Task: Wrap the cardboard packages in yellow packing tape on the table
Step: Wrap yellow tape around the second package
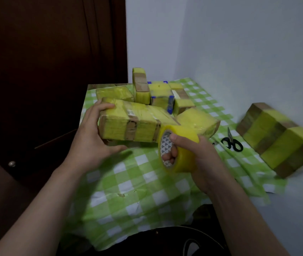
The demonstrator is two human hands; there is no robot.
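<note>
A long cardboard package [128,124] with several yellow tape bands is held a little above the table. My left hand [93,137] grips its left end, fingers over the top and thumb underneath. My right hand [196,157] grips the roll of yellow packing tape [178,150], fingers through its core and thumb on the rim. The roll sits against the package's right end, with tape running onto it.
Several more taped packages [156,91] are piled at the back of the green checked tablecloth [147,182]. A large banded package [280,139] lies at the right. Black scissors [232,142] lie between them. A dark wooden door stands at the left.
</note>
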